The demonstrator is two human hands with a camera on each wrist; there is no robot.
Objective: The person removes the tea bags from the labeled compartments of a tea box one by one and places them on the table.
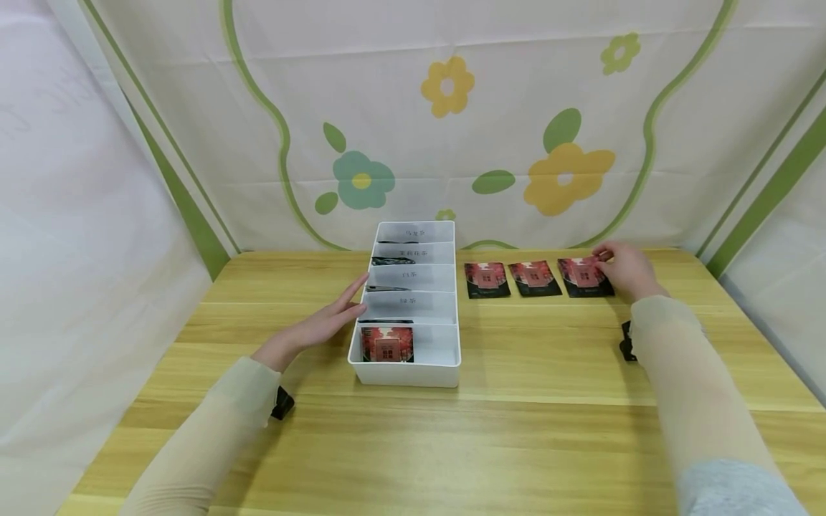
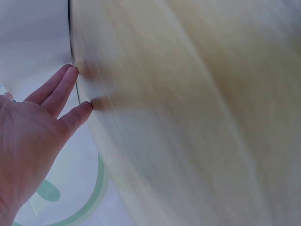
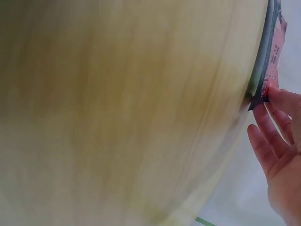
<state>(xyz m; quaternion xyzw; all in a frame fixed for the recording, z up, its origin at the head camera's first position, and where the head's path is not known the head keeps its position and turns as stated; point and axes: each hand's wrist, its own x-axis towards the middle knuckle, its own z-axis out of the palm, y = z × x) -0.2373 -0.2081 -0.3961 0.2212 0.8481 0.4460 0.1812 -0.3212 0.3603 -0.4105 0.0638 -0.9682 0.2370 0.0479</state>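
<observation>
A long white box [image 1: 406, 375] with cross dividers stands on the wooden table. My left hand [image 1: 312, 330] touches its left side with extended fingers; the left wrist view shows that hand [image 2: 35, 136] with its palm visible. To the box's right lie three red-and-black tea sachets in a row. My right hand [image 1: 629, 271] pinches the edge of the rightmost tea sachet [image 1: 581, 278]. In the right wrist view, the thumb lies over the sachet [image 3: 273, 59] and fingers show beneath it. Another red tea sachet [image 1: 388, 345] stands in the box's front compartment.
Dark sachet edges [image 1: 393, 261] show in the compartments farther back, whose dividers carry handwritten labels. The middle sachet [image 1: 535, 278] and the left sachet [image 1: 487, 279] lie flat. A white cloth [image 1: 400, 93] with printed flowers hangs behind the table [image 1: 516, 430].
</observation>
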